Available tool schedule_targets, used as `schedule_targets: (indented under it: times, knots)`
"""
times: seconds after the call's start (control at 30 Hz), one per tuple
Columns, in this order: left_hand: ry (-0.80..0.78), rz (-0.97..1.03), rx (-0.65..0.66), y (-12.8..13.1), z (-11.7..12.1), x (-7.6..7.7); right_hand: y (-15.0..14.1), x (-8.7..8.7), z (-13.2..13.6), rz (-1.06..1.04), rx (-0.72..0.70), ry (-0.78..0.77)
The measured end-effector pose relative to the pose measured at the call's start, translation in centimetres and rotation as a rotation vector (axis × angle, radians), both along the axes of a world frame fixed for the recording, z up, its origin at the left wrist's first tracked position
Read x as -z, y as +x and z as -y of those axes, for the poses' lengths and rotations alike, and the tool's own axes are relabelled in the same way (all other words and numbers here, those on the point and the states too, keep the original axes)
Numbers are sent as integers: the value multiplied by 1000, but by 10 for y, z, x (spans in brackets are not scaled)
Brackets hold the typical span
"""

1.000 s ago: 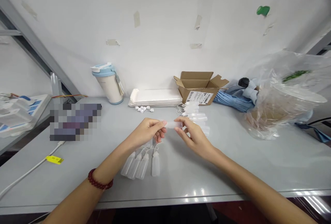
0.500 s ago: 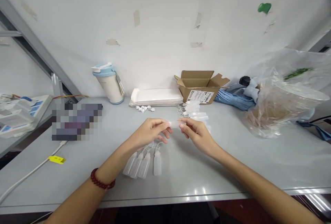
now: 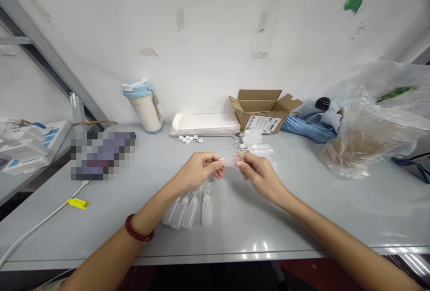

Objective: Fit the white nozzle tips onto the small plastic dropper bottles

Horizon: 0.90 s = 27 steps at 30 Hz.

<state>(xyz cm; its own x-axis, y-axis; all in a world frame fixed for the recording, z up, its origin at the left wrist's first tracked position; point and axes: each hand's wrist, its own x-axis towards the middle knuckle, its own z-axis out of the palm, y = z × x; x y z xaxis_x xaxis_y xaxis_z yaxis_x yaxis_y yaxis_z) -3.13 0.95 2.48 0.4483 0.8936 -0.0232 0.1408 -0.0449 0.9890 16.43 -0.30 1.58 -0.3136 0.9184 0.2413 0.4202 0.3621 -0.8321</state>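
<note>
A small translucent plastic bottle [image 3: 230, 161] lies sideways between my hands above the table. My right hand [image 3: 258, 171] is closed around one end of it. At the opposite end, the thumb and fingers of my left hand [image 3: 201, 170] are pinched together on the bottle's tip; what exactly lies under them is hidden. Several similar bottles with thin bent tubes [image 3: 190, 212] rest on the table just below my left hand. Beyond my right hand, more tubed bottles [image 3: 253, 139] are heaped together. Small white caps [image 3: 190, 139] lie in a loose group farther back.
Along the wall stand a cream tumbler with a blue lid [image 3: 144, 107], a stack of white envelopes [image 3: 208, 123] and an open cardboard box [image 3: 260, 114]. To the right are blue cloth [image 3: 307, 129] and a clear plastic bag [image 3: 363, 147]. A cable [image 3: 43, 221] runs along the left.
My left fingers, spread below the bottle before, have curled in and closed at its tip. My right hand keeps its hold. The whole view has shifted slightly.
</note>
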Motion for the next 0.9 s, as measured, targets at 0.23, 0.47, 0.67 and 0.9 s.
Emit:
schedule_targets:
  times: [0.23,0.47,0.67,0.9]
  knots:
    - [-112,34,27,-5,-3,3,-2,-1,-1,-48,-1,38]
    - [-145,135,2,-4,-2,3,-2,1,0,-12,-11,88]
    - [-158,134,-16,-3,-2,2,-2,0,1,-3,-13,76]
    - [-162,126,-17,-3,-1,2,-2,2,1,11,0,134]
